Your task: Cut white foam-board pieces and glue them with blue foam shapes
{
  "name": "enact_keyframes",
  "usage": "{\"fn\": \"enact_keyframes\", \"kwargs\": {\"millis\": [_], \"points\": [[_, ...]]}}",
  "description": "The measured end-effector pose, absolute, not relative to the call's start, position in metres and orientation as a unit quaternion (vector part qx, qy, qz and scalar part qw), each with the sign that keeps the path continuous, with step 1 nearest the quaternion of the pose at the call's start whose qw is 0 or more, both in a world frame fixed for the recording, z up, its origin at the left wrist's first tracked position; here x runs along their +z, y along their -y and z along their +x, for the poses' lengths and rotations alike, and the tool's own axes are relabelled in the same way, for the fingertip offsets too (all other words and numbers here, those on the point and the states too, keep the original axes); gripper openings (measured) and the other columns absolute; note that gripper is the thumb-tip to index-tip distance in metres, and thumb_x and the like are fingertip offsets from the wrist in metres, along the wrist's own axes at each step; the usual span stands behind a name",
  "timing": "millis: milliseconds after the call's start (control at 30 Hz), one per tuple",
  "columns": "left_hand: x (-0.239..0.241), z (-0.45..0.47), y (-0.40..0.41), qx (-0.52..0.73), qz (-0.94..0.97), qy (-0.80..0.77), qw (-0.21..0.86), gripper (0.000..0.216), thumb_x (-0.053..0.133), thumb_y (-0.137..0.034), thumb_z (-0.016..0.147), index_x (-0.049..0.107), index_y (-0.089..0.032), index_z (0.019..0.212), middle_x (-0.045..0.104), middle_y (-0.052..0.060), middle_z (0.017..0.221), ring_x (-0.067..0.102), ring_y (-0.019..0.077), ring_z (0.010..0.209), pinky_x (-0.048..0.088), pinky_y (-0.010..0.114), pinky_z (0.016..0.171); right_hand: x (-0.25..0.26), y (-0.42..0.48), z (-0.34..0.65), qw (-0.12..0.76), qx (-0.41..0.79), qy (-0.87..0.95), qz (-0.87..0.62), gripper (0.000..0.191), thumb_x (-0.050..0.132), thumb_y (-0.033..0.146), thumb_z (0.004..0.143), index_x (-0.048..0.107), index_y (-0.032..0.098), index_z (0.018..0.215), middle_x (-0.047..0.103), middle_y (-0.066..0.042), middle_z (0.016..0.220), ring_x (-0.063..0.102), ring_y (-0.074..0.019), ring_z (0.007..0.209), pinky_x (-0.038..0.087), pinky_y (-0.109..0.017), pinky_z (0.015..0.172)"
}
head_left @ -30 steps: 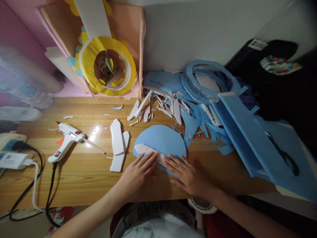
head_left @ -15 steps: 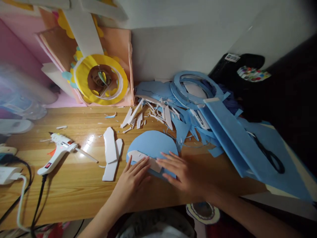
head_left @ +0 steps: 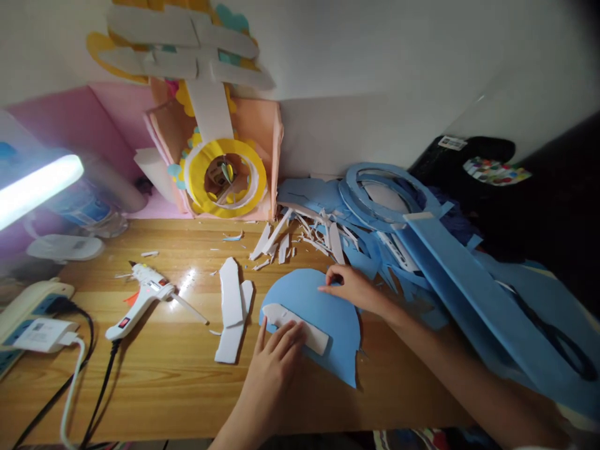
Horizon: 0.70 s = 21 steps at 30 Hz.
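A blue rounded sheet [head_left: 328, 312] lies on the table with a white foam strip [head_left: 313, 339] flat on top of it. My left hand [head_left: 276, 365] rests on the strip with its fingers stretched out along the near side. Over the sheet's upper right edge is my right hand [head_left: 350, 289], fingers curled and thumb meeting forefinger. Whether anything small is pinched there I cannot make out. Two more white foam strips [head_left: 230, 294] overlap on the wood left of the sheet.
A white glue gun [head_left: 147, 290] lies at left, its cable trailing past a power strip [head_left: 44, 300]. White and blue offcuts [head_left: 284, 244] are heaped behind the sheet. Blue rings [head_left: 356, 181] and a folded blue panel [head_left: 464, 287] with scissors [head_left: 557, 337] occupy the right. A yellow-ringed model [head_left: 257, 194] stands behind.
My right hand has left the strip, moved up to the sheet's upper right edge and curled its fingers. My left hand stays on the strip. The view has tilted up and shifted left.
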<state>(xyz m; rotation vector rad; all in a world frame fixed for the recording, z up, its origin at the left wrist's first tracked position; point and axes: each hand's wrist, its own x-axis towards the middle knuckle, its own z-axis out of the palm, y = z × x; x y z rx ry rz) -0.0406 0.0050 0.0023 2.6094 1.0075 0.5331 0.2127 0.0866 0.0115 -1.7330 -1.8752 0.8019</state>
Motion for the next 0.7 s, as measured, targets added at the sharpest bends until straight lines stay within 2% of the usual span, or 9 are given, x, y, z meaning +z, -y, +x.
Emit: {"fn": "enact_keyframes", "kwargs": {"millis": [67, 133, 200, 300, 400, 467, 600, 700], "points": [[0.003, -0.045, -0.007, 0.179, 0.910, -0.342, 0.153, 0.037, 0.042, -0.009, 0.089, 0.056, -0.019, 0.122, 0.060, 0.007, 0.129, 0.054, 0.0212, 0.122, 0.029, 0.057, 0.111, 0.013, -0.088, 0.209, 0.236, 0.303, 0.674, -0.631, 0.022, 0.073, 0.032, 0.068, 0.060, 0.018, 0.079, 0.064, -0.002, 0.079, 0.059, -0.0163, 0.073, 0.048, -0.029, 0.065], [0.001, -0.047, -0.007, 0.173, 0.912, -0.339, 0.151, 0.037, 0.042, -0.009, 0.089, 0.056, -0.018, 0.122, 0.060, 0.008, 0.129, 0.053, 0.0219, 0.122, 0.033, 0.057, 0.108, 0.015, -0.090, 0.205, 0.241, 0.308, 0.668, -0.633, 0.033, 0.074, 0.029, 0.066, 0.060, 0.017, 0.093, 0.065, -0.004, 0.090, 0.058, -0.0171, 0.078, 0.047, -0.029, 0.067], [0.000, -0.047, -0.008, 0.173, 0.912, -0.341, 0.148, 0.036, 0.043, -0.010, 0.090, 0.056, -0.019, 0.122, 0.060, 0.008, 0.129, 0.054, 0.0219, 0.122, 0.038, 0.055, 0.106, 0.018, -0.094, 0.202, 0.235, 0.327, 0.665, -0.629, 0.034, 0.074, 0.028, 0.065, 0.062, 0.017, 0.096, 0.066, -0.003, 0.087, 0.058, -0.0168, 0.074, 0.045, -0.028, 0.064], [0.002, -0.045, -0.008, 0.191, 0.905, -0.349, 0.149, 0.033, 0.044, -0.012, 0.090, 0.059, -0.022, 0.118, 0.063, 0.006, 0.125, 0.058, 0.0217, 0.117, 0.045, 0.049, 0.102, 0.026, -0.102, 0.202, 0.220, 0.370, 0.665, -0.611, 0.018, 0.072, 0.031, 0.067, 0.066, 0.018, 0.078, 0.065, 0.001, 0.068, 0.057, -0.0158, 0.064, 0.041, -0.026, 0.057], [0.005, -0.046, -0.008, 0.245, 0.873, -0.382, 0.179, 0.032, 0.046, -0.015, 0.090, 0.059, -0.025, 0.117, 0.063, 0.007, 0.125, 0.059, 0.0224, 0.115, 0.051, 0.045, 0.096, 0.035, -0.107, 0.209, 0.231, 0.397, 0.654, -0.601, 0.020, 0.070, 0.034, 0.068, 0.063, 0.018, 0.059, 0.061, 0.003, 0.059, 0.055, -0.0160, 0.062, 0.039, -0.026, 0.056], [0.005, -0.050, -0.009, 0.305, 0.814, -0.443, 0.219, 0.036, 0.047, -0.017, 0.090, 0.052, -0.025, 0.125, 0.059, 0.010, 0.130, 0.055, 0.0241, 0.119, 0.052, 0.046, 0.095, 0.038, -0.106, 0.218, 0.254, 0.419, 0.628, -0.605, 0.024, 0.067, 0.038, 0.071, 0.064, 0.018, 0.058, 0.060, 0.002, 0.058, 0.056, -0.0164, 0.060, 0.041, -0.026, 0.055], [-0.001, -0.055, -0.018, 0.424, 0.648, -0.543, 0.326, 0.053, 0.053, -0.032, 0.089, 0.035, -0.021, 0.138, 0.050, 0.016, 0.137, 0.050, 0.0273, 0.125, 0.049, 0.049, 0.097, 0.036, -0.088, 0.233, 0.311, 0.476, 0.541, -0.620, 0.034, 0.062, 0.049, 0.074, 0.069, 0.015, 0.074, 0.069, -0.003, 0.066, 0.063, -0.0202, 0.060, 0.050, -0.032, 0.056], [0.002, -0.047, -0.024, 0.417, 0.581, -0.501, 0.487, 0.054, 0.050, -0.048, 0.088, 0.042, -0.019, 0.133, 0.057, 0.016, 0.130, 0.058, 0.0265, 0.116, 0.054, 0.042, 0.090, 0.031, -0.064, 0.233, 0.353, 0.502, 0.482, -0.625, 0.041, 0.062, 0.054, 0.074, 0.069, 0.015, 0.085, 0.073, -0.007, 0.075, 0.068, -0.0239, 0.068, 0.054, -0.038, 0.064]]}}
